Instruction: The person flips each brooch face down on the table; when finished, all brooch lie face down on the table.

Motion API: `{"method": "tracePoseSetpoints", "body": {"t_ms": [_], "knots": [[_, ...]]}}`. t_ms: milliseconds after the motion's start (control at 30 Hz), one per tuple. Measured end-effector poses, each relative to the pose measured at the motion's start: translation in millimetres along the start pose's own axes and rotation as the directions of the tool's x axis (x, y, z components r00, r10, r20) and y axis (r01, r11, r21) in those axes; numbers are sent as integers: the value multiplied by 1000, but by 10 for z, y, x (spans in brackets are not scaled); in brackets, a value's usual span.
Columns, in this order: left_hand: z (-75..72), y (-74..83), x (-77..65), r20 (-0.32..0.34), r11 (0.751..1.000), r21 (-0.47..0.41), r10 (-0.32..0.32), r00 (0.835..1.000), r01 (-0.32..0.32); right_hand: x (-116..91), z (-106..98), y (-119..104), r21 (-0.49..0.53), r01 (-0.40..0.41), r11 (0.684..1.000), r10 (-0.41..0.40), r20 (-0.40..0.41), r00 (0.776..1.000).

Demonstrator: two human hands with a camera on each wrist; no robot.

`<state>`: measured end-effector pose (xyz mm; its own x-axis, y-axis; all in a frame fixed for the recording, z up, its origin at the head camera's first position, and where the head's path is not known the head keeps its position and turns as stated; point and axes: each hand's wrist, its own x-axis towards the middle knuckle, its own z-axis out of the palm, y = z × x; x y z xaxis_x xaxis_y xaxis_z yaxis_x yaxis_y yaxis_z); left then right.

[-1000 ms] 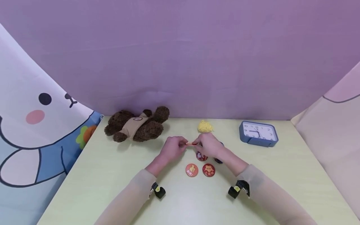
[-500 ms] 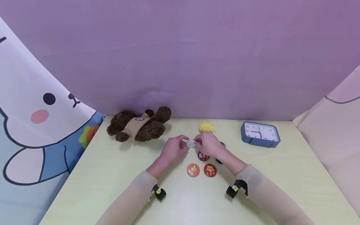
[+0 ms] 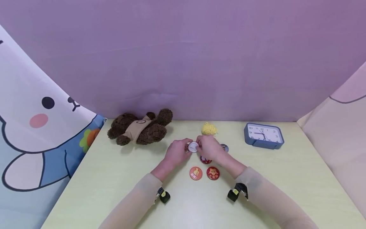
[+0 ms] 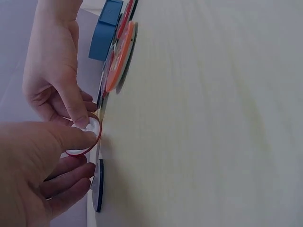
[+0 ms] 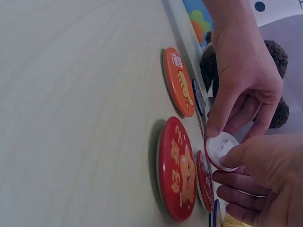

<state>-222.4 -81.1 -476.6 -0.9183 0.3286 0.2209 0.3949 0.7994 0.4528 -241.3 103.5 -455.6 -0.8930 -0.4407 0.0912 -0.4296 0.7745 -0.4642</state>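
Both hands hold a round pin badge (image 3: 193, 147) with its white back and pin facing up and a red rim around it. My left hand (image 3: 177, 151) pinches its left edge; my right hand (image 3: 210, 147) pinches its right edge, with the thumb on the white back (image 5: 221, 150). Below the hands lie an orange thumbs-up badge (image 3: 195, 173) and a red star badge (image 3: 213, 173). A dark red badge (image 3: 205, 160) and a blue badge (image 3: 225, 148) are partly covered by my right hand and arm. Beside my left hand lies a dark-blue-rimmed badge (image 4: 98, 187).
A brown teddy bear (image 3: 140, 127) lies at the back left of the pale table (image 3: 120, 171). Behind the hands sits a yellow yarn-like bundle (image 3: 209, 128). A blue clock (image 3: 264, 136) stands at the back right, before a purple backdrop (image 3: 183, 63).
Between the hands, the badge has turned from edge-on to showing its white back. Both hands stay close to the same spot; more of the blue badge shows beside my right arm.
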Motion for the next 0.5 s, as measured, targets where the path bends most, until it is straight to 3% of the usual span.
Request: {"method": "tracePoseSetpoints", "body": {"t_ms": [200,500], "knots": [[4,6,22,21,997,72,-5,1000,4,20,28,-34,-48,-3,999,3,-11,1000],[-18,28,23,54,982,182,39,998,-49,52,76,-40,-89,-8,996,8,-7,1000]]}}
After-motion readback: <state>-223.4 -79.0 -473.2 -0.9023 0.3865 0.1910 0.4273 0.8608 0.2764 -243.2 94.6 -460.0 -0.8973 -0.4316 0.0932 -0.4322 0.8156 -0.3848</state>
